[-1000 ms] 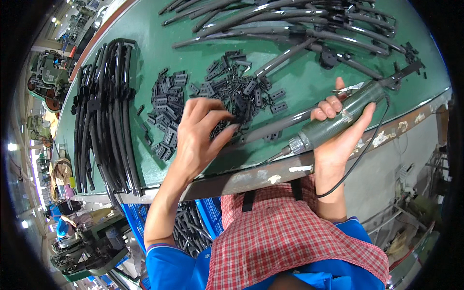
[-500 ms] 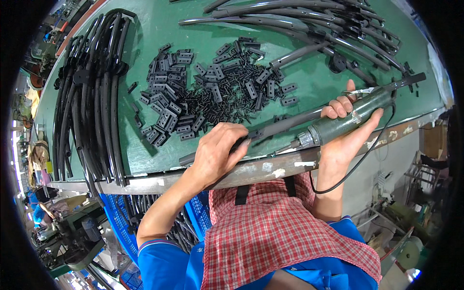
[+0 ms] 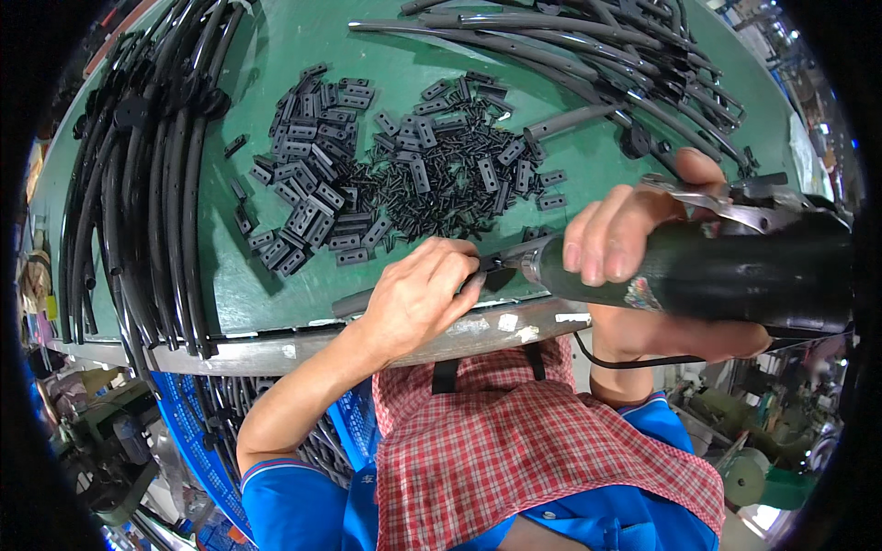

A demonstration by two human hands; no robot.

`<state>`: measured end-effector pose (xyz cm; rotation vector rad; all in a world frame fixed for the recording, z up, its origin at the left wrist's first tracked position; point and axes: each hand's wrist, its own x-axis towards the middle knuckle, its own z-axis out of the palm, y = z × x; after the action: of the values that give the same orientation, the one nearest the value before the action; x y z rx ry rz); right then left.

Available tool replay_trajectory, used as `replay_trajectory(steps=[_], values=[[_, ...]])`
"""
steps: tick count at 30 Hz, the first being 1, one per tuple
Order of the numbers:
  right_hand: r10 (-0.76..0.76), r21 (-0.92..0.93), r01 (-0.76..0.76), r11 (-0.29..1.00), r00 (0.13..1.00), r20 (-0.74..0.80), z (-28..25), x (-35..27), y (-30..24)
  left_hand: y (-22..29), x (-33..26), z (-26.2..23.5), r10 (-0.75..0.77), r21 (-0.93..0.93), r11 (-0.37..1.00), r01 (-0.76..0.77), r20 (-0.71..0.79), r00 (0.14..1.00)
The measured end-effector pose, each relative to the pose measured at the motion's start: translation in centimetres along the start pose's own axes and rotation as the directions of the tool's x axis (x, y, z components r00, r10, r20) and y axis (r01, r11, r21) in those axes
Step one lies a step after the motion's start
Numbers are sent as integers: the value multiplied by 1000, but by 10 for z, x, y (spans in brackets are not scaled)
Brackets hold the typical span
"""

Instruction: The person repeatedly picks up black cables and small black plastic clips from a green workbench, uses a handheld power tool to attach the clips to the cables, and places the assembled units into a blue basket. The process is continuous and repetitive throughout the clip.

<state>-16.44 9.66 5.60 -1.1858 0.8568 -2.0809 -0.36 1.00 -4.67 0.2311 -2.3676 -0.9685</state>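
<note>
My left hand is closed round a dark metal tube lying along the front of the table, fingers pinched over it. What sits under those fingertips is mostly hidden. My right hand grips a dark green power screwdriver with a metal lever along its top and a black cord. Its nose points left and down at the tube, right beside my left fingertips. Just beyond my left hand lie heaps of small black slotted blocks and black screws.
Bundled black curved tubes lie at the left of the green table, with more curved tubes at the far right. A worn table edge runs before me. Below it stands a blue crate holding tubes.
The screwdriver has swung up and closer to the view, its tip brought onto the tube by my left fingers. My left hand keeps its hold. The view has shifted slightly.
</note>
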Motion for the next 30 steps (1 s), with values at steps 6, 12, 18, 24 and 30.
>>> replay_trajectory(steps=[6,12,18,24,30], values=[[66,73,-86,994,968,242,-6,11,16,-6,-3,1,32,-23,999,-33,-33,999],[148,181,-241,953,897,417,-10,27,31,-10,-5,4,14,-25,1000,-16,-47,999],[35,372,12,928,992,-117,-33,24,39,-4,0,2,-16,-55,998,15,-29,999],[41,53,-38,998,997,-59,-26,6,67,0,2,-7,-102,-61,993,96,-94,990],[-50,192,67,979,994,-96,-16,10,33,-2,4,-5,-284,-105,957,270,-164,945]])
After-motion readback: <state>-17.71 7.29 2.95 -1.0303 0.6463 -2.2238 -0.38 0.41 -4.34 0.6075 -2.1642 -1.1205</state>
